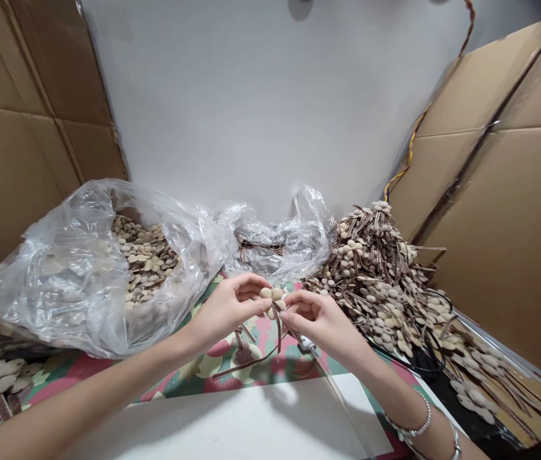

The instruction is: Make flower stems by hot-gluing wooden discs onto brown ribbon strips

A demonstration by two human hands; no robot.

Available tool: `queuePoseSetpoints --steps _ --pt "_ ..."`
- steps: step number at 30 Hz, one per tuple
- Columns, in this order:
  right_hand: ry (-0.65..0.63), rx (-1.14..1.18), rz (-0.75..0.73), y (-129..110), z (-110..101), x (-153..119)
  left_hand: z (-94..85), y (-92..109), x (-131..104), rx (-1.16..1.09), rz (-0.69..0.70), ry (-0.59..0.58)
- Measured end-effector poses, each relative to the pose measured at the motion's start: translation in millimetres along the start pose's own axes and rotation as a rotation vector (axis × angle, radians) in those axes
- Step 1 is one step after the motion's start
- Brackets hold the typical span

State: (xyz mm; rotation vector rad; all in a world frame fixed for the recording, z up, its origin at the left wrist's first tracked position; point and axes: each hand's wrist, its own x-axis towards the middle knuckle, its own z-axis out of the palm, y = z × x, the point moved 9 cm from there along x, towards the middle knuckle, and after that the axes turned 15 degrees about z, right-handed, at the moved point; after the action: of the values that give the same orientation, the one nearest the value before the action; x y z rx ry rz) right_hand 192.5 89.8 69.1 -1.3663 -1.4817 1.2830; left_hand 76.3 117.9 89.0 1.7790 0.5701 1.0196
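Observation:
A beige padded fabric flower (276, 294) is held up between my two hands at the middle of the head view. My left hand (232, 303) pinches it from the left, thumb in front. From the right, the fingertips of my right hand (318, 319) close on its edge and the base of its ribbon. A brown ribbon with light stitching (278, 332) hangs down from the flower. More ribbon pieces (241, 369) show below, over a camouflage-patterned cloth (213, 367). Under my right hand, a white-tipped thin rod or cord (330, 377) runs toward the front.
On the left stands a clear plastic bag (73, 255) of loose fabric flowers (150, 262). Another plastic bag (303, 239) lies at the back. A heap of ribboned flowers (375, 275) rises at right. Cardboard boxes (504, 211) flank both sides; a white board (251, 421) lies in front.

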Motion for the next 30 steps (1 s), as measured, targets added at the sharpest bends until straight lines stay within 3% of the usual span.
queuePoseSetpoints --steps 13,16,21,26,28,30 --pt "-0.08 -0.014 0.138 14 -1 4 1.5 3 1 -0.067 -0.006 0.002" --pt "-0.077 -0.063 0.085 5 -5 3 1.4 4 1 -0.064 0.005 -0.011" --pt "0.112 -0.165 -0.055 -14 -20 0 11.1 -1 -3 -0.032 -0.015 -0.089" --pt "0.027 -0.173 -0.099 -15 -8 -1 18.9 -6 -3 -0.037 -0.052 -0.236" --pt "0.058 -0.199 -0.116 -15 -10 -2 15.0 -8 -1 -0.045 -0.102 -0.311" --pt "0.178 -0.278 -0.17 -18 -18 -4 3.7 -9 2 0.009 -0.128 -0.334"
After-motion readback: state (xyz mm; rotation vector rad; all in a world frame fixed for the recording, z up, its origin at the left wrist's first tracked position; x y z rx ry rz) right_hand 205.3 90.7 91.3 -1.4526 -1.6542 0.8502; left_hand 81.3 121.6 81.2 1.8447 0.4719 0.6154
